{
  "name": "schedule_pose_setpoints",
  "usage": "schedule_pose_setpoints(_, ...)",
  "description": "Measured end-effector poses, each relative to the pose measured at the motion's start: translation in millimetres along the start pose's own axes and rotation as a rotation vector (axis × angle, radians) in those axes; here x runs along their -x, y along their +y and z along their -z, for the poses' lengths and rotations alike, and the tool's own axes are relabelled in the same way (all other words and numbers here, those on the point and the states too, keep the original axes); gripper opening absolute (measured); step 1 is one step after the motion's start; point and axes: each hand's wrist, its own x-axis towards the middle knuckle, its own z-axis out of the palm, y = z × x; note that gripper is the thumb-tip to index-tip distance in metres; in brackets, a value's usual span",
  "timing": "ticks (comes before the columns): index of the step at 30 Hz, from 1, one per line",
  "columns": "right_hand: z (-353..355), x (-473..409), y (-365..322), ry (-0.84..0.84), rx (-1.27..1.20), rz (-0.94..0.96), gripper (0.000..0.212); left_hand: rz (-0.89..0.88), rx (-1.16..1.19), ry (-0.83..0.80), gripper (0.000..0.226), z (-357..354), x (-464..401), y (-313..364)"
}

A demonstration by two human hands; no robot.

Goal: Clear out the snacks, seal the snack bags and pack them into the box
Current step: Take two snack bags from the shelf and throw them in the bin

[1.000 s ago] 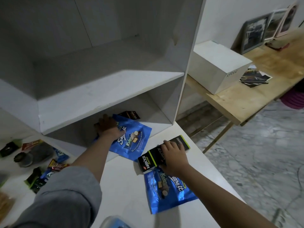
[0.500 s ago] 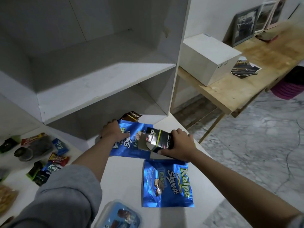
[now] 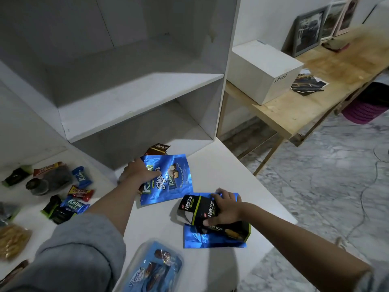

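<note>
My left hand point(image 3: 139, 173) grips the left edge of a blue Kalpa snack bag point(image 3: 170, 180) that lies on the white counter point(image 3: 221, 165) in front of the low shelf. A brown Nextar pack point(image 3: 157, 149) peeks out behind that bag. My right hand point(image 3: 226, 209) holds a black Nextar box point(image 3: 196, 208) by its side, just above a second blue bag point(image 3: 210, 239) lying flat on the counter. One end of the black box looks open.
Several small wrapped snacks point(image 3: 75, 199) and a dark cup point(image 3: 39, 186) lie on the counter at the left. A clear plastic container point(image 3: 153, 268) sits near the front edge. A white box point(image 3: 263, 70) stands on the wooden table point(image 3: 294, 114) at the right.
My right hand lifted the black Nextar box off the lower blue bag, swung it up, then brought it back down over that bag. My left hand pulled the upper blue bag out of the shelf.
</note>
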Motion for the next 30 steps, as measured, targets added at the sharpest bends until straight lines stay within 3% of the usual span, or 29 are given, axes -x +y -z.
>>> schedule_pose_setpoints(3,9.8,-1.1,2.2,-0.055,-0.079,-0.024,0.115,0.012,-0.052,0.031,0.109,-4.3,3.0,1.5)
schedule_pose_setpoints(10,6.6,-0.3,-0.1,0.123,0.08,-0.047,0.137,0.028,-0.095,0.066,0.101,-12.5,5.9,5.4)
schedule_pose_setpoints(16,10.2,3.2,-1.2,0.132,0.092,-0.001,0.103,0.032,-0.102,0.061,0.102,-14.7,3.4,2.9)
schedule_pose_setpoints(24,5.7,14.2,-7.2,0.039,-0.092,-0.051,0.088,0.025,-0.059,0.067,0.101,-16.0,7.6,7.3)
schedule_pose_setpoints(30,-2.8,22.6,-6.7,0.123,-0.22,-0.035,0.075,-0.02,0.034,0.079,0.085,-20.2,19.6,1.0)
